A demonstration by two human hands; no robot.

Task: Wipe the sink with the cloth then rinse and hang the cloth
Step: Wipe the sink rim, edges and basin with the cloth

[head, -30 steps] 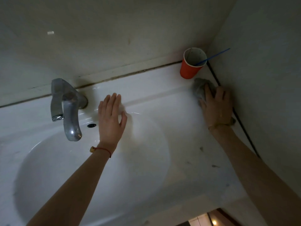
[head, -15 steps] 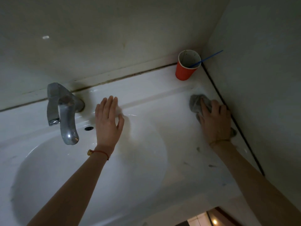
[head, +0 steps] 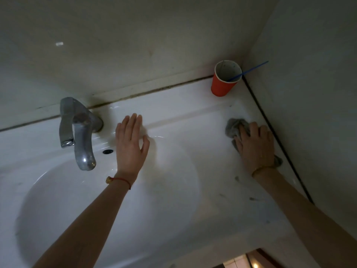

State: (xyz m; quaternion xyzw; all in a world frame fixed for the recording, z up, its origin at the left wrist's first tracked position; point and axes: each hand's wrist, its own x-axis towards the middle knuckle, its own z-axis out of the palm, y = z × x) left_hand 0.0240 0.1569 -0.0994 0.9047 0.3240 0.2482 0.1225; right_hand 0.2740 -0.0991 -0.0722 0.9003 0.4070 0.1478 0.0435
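Left hand (head: 131, 144) lies flat, palm down, fingers straight and close together, thumb spread, on the white sink (head: 183, 120) ledge at the far rim of the basin; it holds nothing. Red string bracelet (head: 120, 180) on its wrist. Right hand (head: 255, 146) is pressed palm down on the grey cloth (head: 232, 128), fingers bent over it and pinning it to the flat surface right of the basin. Cloth bunches out beyond the fingertips on the far side; a small corner also shows at the wrist side, near the thin gold bracelet (head: 260, 169). Right hand and cloth sit just beside the dark seam along the side wall. Metal faucet (head: 81, 130) stands just left of the left hand, spout over the basin, overflow hole (head: 107, 151) between spout and hand. Red paper cup (head: 222, 87) with a blue stick (head: 249, 70) leaning out of it stands in the corner, beyond the right hand and apart from the cloth. Dark smudges (head: 253, 199) mark the surface on the near side of the right wrist.
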